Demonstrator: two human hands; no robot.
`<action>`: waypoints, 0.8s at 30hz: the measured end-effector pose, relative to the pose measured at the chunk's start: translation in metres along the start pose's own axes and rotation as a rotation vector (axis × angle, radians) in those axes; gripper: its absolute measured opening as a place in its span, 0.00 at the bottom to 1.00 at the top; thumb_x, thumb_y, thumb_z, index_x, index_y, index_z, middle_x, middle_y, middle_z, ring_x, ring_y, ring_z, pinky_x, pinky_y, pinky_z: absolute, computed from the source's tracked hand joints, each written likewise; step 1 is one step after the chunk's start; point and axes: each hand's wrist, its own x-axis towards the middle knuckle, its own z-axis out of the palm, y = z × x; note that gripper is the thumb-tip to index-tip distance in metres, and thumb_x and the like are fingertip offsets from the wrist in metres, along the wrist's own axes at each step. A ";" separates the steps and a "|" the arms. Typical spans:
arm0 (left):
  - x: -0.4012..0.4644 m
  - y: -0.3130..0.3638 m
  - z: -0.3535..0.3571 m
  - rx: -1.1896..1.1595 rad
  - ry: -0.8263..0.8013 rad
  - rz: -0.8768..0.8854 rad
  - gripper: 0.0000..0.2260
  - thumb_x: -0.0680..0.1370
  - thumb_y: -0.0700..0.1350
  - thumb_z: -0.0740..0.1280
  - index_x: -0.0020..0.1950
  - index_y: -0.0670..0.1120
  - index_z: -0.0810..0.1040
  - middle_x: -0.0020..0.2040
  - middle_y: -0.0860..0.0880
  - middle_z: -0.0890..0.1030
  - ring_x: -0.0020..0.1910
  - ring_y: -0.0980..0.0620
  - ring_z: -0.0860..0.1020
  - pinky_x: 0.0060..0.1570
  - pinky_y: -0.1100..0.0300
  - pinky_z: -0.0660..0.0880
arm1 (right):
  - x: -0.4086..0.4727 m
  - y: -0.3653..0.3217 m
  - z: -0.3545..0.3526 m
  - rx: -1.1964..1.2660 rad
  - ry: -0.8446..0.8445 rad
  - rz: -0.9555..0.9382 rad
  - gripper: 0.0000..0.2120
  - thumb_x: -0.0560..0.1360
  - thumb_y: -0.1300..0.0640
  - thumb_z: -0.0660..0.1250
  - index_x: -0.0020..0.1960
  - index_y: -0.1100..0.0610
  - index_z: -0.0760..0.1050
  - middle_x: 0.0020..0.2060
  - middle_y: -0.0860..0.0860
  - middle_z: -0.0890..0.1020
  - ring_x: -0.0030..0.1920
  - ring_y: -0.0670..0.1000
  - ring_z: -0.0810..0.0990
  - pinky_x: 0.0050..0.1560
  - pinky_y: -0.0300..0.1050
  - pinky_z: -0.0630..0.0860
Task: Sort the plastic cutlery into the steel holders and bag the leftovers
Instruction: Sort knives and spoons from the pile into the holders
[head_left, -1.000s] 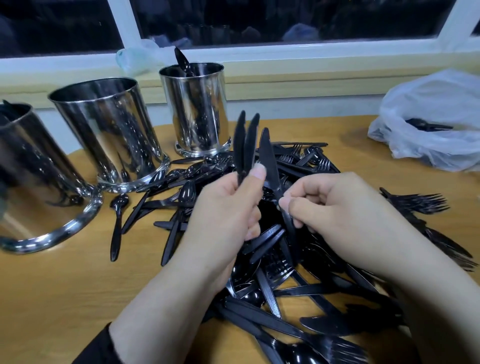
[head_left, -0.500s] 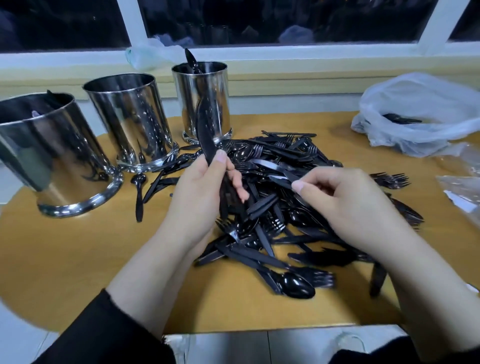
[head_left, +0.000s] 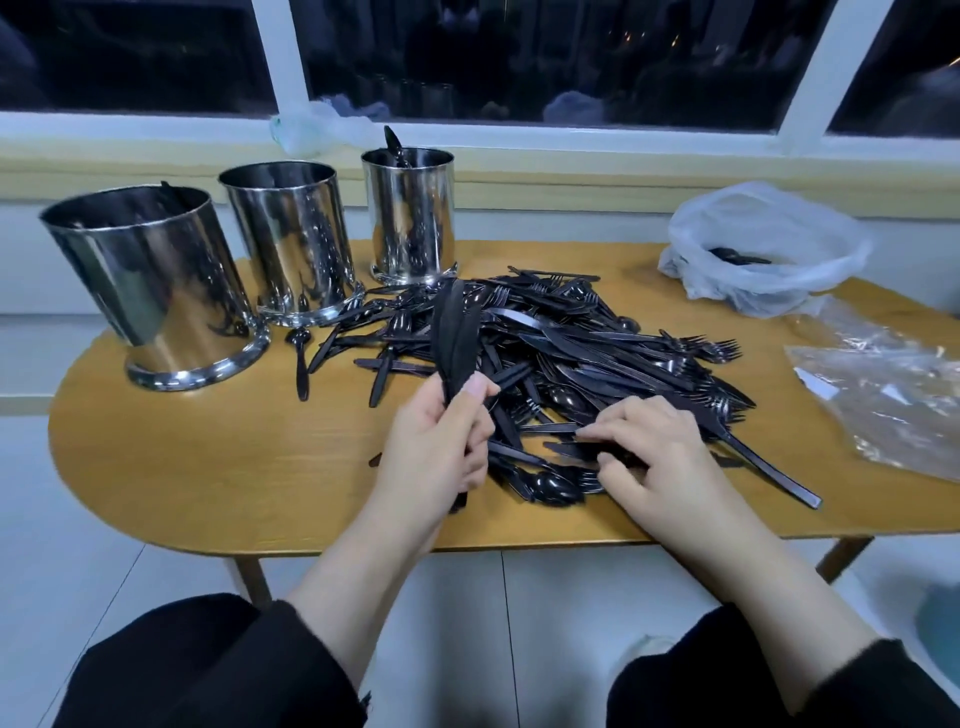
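While only the head view is given, all items below are listed from it.

Bench: rounded wooden top, warm yellow-brown, fine grain, matte.

Holders, three, polished steel cylinders with flared base rings, mirror finish, standing in a row at the bench's back left: left holder, largest in view, a dark tip showing at its rim; middle holder; right holder, a black utensil handle rising above its rim.

Pile: black glossy plastic cutlery, forks, spoons and knives tangled flat at mid-bench, reaching the bases of the middle and right holders. One spoon lies apart at the pile's left edge.

Left hand: fingers and thumb curled round a bundle of black knives, blades upward, raised above the pile's near left edge.

Right hand: palm down on the pile's near edge, fingers bent into the cutlery; whether it grips a piece cannot be told.

Bag: thin white crinkled plastic, mouth open, at back right, a few black pieces inside.

Wrapper: clear crumpled film, flat at the bench's right edge.
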 end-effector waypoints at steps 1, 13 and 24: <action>0.000 0.000 0.001 -0.003 -0.013 -0.019 0.08 0.86 0.47 0.61 0.51 0.45 0.76 0.32 0.50 0.67 0.26 0.52 0.60 0.26 0.60 0.55 | -0.001 0.002 0.001 -0.015 -0.021 0.007 0.15 0.75 0.52 0.63 0.57 0.49 0.83 0.50 0.40 0.77 0.56 0.45 0.71 0.60 0.48 0.63; 0.002 -0.004 -0.001 0.073 -0.095 -0.069 0.08 0.85 0.51 0.63 0.54 0.49 0.79 0.31 0.52 0.65 0.27 0.53 0.59 0.27 0.59 0.56 | 0.015 -0.001 0.001 -0.069 -0.058 0.017 0.08 0.76 0.54 0.73 0.55 0.47 0.82 0.51 0.41 0.78 0.56 0.48 0.72 0.59 0.50 0.63; 0.004 -0.007 0.000 0.069 -0.105 -0.027 0.10 0.87 0.46 0.60 0.56 0.43 0.79 0.34 0.47 0.74 0.29 0.50 0.69 0.30 0.55 0.69 | 0.057 -0.038 -0.038 0.297 0.129 0.199 0.07 0.80 0.50 0.69 0.42 0.44 0.79 0.39 0.43 0.78 0.39 0.39 0.75 0.40 0.27 0.66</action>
